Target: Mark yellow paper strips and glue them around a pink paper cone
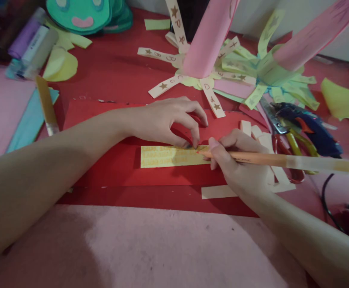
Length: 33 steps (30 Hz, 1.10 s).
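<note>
A pale yellow paper strip with rows of yellow-orange handwriting lies on a red sheet. Over its upper edge, my left hand is bent with fingers apart, the thumb and index tips resting at the strip. My right hand is closed around an orange marker pen, whose tip meets the strip close to my left fingertips. A clear cap sits on the pen's back end. The strip's right end is hidden behind my right hand.
Beyond my hands, two pink paper tubes stand among lettered paper strips. Scissors and a dark blue tool lie right, near cream strips. Markers and a green paper face lie upper left.
</note>
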Each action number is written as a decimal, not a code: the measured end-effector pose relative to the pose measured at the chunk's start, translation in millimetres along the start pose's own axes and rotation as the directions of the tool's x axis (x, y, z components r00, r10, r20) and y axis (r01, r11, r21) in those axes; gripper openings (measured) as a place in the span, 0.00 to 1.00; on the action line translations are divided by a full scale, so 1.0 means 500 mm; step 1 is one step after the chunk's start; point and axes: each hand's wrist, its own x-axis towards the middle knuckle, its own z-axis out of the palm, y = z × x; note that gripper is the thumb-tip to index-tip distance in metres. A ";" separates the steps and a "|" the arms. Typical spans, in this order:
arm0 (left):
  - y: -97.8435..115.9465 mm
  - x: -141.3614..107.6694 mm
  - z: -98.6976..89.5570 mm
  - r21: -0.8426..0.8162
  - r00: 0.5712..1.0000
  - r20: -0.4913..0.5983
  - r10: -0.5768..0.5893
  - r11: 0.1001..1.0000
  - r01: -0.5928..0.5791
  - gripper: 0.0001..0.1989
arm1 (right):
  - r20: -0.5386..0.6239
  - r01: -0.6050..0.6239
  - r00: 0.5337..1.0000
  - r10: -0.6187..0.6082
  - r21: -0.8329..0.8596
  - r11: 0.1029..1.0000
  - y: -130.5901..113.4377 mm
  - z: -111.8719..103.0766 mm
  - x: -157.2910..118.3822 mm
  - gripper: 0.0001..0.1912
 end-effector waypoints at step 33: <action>0.000 0.001 0.000 -0.007 1.000 0.003 0.012 1.000 -0.012 0.06 | -0.005 -0.011 1.000 0.011 -0.010 1.000 0.005 0.001 -0.004 0.17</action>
